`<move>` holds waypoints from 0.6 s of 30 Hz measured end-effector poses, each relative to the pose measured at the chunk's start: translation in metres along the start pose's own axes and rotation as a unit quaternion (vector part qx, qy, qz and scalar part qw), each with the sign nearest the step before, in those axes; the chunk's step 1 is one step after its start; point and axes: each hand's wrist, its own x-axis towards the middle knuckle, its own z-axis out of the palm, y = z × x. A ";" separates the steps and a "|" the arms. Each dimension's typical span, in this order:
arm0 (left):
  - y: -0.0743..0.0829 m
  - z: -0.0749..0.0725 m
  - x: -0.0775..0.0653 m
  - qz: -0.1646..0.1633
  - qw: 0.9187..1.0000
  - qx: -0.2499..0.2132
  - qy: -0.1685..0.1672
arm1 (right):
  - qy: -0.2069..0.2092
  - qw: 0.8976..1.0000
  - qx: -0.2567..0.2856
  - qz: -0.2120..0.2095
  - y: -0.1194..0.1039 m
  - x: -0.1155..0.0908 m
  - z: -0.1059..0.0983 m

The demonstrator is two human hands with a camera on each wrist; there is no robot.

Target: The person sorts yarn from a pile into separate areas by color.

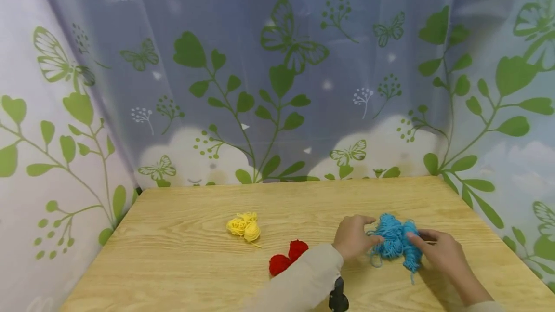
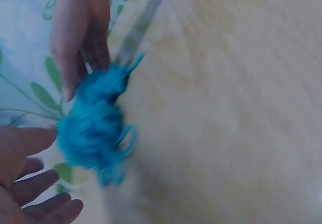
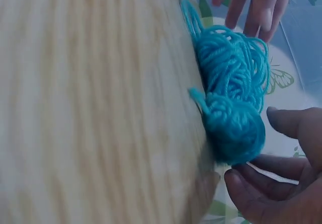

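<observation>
Two bundles of blue yarn lie side by side on the table's right half: a loose, looped bundle [image 1: 390, 237] and a tighter wound skein [image 1: 411, 247]. My left hand [image 1: 354, 237] is at the left of the looped bundle, thumb towards it; in the left wrist view its fingers [image 2: 37, 189] are spread and hold nothing. On the other side, my right hand [image 1: 444, 252] is beside the skein. In the right wrist view its thumb and fingers stand apart around the skein's end [image 3: 235, 133], a finger close against it; actual contact is hard to tell.
A yellow yarn bundle [image 1: 244, 227] lies left of the middle of the wooden table [image 1: 182, 264]. Red yarn [image 1: 288, 257], in two lumps, sits partly behind my left sleeve [image 1: 299, 278]. A patterned curtain [image 1: 243, 85] closes off the back and sides.
</observation>
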 end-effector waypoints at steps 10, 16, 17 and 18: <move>-0.035 -0.096 -0.001 0.074 0.991 0.109 -0.015 | -0.002 0.996 -0.050 -0.078 0.007 0.005 -0.020; -0.072 -0.146 -0.014 0.085 0.984 0.159 -0.002 | 0.028 0.985 -0.077 -0.149 -0.003 0.012 -0.038; -0.078 -0.153 -0.016 0.086 0.982 0.167 0.000 | 0.032 0.983 -0.082 -0.158 -0.007 0.014 -0.042; -0.083 -0.160 -0.018 0.085 0.981 0.174 0.005 | 0.037 0.981 -0.087 -0.168 -0.011 0.015 -0.046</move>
